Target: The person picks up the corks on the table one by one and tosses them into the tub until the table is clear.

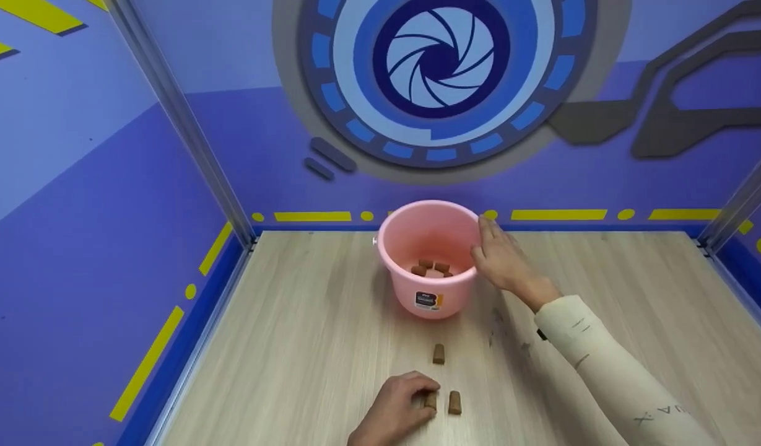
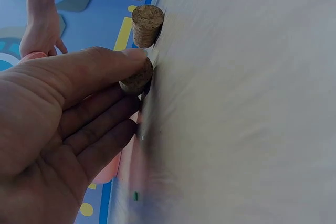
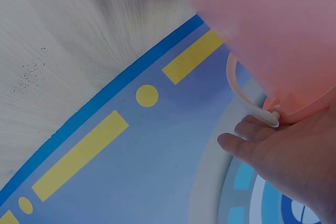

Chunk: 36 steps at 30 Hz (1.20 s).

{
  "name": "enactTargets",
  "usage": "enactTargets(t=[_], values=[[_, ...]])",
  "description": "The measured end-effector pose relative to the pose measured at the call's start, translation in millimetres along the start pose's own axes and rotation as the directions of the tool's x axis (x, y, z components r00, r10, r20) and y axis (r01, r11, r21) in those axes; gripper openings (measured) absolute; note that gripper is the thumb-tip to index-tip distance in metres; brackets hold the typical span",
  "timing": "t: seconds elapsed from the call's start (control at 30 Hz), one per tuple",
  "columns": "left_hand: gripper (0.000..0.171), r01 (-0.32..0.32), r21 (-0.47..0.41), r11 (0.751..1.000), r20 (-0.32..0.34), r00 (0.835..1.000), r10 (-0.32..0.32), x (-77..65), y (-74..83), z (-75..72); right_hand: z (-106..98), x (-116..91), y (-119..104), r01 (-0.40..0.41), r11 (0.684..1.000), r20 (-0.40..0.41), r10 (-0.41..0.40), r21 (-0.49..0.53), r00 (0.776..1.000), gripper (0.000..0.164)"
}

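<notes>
My left hand [image 1: 395,406] is low over the table, thumb and fingertips pinching a tapered brown cork stopper [image 2: 137,80]. Right beside it stands a second cork stopper [image 1: 455,402], and a third cork stopper [image 1: 439,354] stands farther forward, nearer the bucket. A pink bucket [image 1: 411,291] with a label on its front sits near the back wall, with several cork stoppers [image 1: 425,264] on its bottom. On the bucket's right side my right hand [image 1: 503,257] touches the rim with fairly straight fingers, close by the pale handle [image 3: 247,100].
The light wood-grain table [image 1: 293,347] ends at a blue-purple printed back wall [image 1: 231,148] just behind the bucket. A similar panel [image 1: 77,248] closes the left side, joined by a metal post [image 1: 176,111]. My right forearm [image 1: 609,365] stretches over the table's right part.
</notes>
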<state>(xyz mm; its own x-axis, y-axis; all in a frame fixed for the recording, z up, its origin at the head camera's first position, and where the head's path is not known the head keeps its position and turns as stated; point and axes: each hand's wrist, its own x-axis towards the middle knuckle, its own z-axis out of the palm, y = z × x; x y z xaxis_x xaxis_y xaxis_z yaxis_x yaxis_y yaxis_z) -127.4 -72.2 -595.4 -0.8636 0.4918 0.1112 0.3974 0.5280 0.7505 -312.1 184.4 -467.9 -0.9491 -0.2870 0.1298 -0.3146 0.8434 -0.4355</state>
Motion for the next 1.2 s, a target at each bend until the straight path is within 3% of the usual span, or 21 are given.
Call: enactTargets(t=[0.23,0.47,0.6,0.9,1.2], values=[[0.026,0.021,-0.015,1.000,0.006,1.000,-0.021,-0.8,1.1,-1.5,1.0,-1.1,0.2,0.002,1.000,-0.003,-0.002,0.000,1.000,0.069],[0.023,0.132,-0.170,0.976,-0.019,0.990,-0.137,-1.9,5.6,-1.8,2.5,-1.9,1.0,0.018,1.000,-0.008,-0.018,0.018,1.000,0.068],[0.022,0.159,-0.237,0.958,-0.019,0.986,-0.169,-1.9,6.3,-2.2,1.9,-1.5,1.0,0.019,1.000,-0.004,-0.019,0.012,1.000,0.068],[0.020,0.103,-0.305,0.947,-0.051,0.991,-0.125,-2.2,5.7,-1.4,0.5,-0.5,0.7,0.021,1.000,-0.010,-0.021,0.014,1.000,0.067],[0.022,0.047,-0.370,0.928,-0.138,0.985,-0.105,-2.5,6.0,-2.0,1.6,-0.5,0.7,0.014,1.000,-0.016,-0.014,0.018,1.000,0.068]])
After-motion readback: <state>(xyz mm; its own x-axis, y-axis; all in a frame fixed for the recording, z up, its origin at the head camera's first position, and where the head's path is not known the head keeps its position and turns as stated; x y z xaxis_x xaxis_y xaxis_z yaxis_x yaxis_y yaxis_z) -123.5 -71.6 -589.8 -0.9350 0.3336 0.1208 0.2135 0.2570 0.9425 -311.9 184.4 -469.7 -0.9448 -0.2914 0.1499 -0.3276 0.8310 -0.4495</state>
